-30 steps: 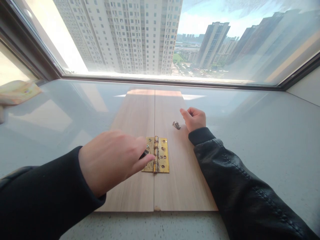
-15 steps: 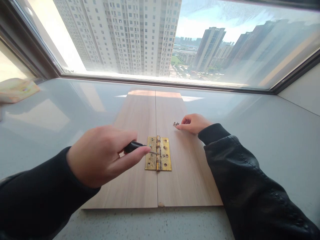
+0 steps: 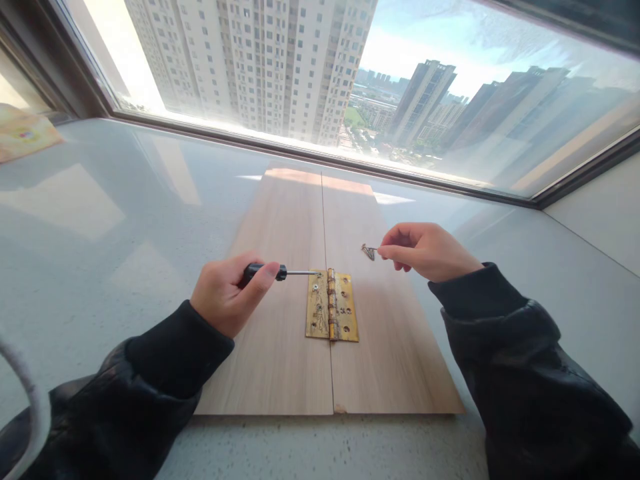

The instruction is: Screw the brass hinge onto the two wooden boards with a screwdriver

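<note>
My left hand [image 3: 234, 293] is wrapped around the black handle of a screwdriver [image 3: 297, 272]. Its metal shaft points right, with the tip over the upper part of the hinge's left leaf. The worn brass hinge [image 3: 332, 305] lies open across the seam between two pale wooden boards [image 3: 280, 373]. A screw head shows in the left leaf, while the right leaf has several bare holes. Above and right of the hinge, my right hand [image 3: 425, 250] pinches a small screw [image 3: 373, 249] by its end, beside a little heap of screws [image 3: 369, 253] on the right board.
The boards rest on a speckled white sill [image 3: 165, 280] below a large window [image 3: 320, 150] with a dark frame. A patterned packet [image 3: 25, 135] sits at the far left. A white cable [image 3: 37, 407] curves in at the lower left.
My left hand has drawn back, and the screwdriver tip now lies higher on the hinge's left leaf. My right hand has lifted slightly from the screw heap with a screw in its fingers. The view has tilted.
</note>
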`<state>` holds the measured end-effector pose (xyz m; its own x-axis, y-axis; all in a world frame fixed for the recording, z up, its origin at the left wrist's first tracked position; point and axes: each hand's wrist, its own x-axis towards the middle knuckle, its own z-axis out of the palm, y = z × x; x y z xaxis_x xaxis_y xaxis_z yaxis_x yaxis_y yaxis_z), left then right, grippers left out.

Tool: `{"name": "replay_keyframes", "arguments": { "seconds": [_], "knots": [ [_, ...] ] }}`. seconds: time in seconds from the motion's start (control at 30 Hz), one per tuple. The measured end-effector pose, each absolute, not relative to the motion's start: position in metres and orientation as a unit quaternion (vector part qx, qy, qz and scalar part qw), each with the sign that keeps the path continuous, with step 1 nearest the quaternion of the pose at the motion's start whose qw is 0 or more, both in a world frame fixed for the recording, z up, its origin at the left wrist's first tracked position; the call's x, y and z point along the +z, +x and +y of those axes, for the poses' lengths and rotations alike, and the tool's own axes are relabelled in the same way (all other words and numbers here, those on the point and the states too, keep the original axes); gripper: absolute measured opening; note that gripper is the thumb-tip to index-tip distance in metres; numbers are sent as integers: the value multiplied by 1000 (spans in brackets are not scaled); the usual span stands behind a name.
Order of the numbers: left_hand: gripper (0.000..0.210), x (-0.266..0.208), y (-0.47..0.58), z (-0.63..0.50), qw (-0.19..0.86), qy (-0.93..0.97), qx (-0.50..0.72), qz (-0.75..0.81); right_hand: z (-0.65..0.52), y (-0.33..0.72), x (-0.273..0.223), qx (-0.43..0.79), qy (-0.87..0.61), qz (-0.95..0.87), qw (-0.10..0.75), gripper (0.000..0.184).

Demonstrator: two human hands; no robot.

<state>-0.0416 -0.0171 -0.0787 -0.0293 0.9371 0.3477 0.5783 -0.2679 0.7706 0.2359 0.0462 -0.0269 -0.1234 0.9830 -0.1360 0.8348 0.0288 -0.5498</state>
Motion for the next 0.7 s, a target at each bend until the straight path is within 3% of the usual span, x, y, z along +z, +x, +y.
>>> {"name": "replay_keyframes", "arguments": {
  "seconds": [0.07, 0.2, 0.33, 0.53, 0.7],
  "knots": [
    [33, -78, -43, -17, 214, 672, 430, 564, 20, 216, -21, 301, -563, -738, 220, 17],
    [34, -77, -46, -17, 229, 672, 419, 566, -25, 181, -40, 292, -479, -787, 255, 5],
    [35, -78, -46, -17, 249, 662, 425, 565, -43, 169, -67, 234, -413, -821, 318, 12],
    [35, -76, -45, -17, 253, 665, 427, 559, -42, 164, -73, 160, -376, -840, 357, 8],
    [35, -76, -46, -17, 253, 670, 420, 558, -42, 163, -75, 153, -397, -838, 342, 7]
  ]
}}
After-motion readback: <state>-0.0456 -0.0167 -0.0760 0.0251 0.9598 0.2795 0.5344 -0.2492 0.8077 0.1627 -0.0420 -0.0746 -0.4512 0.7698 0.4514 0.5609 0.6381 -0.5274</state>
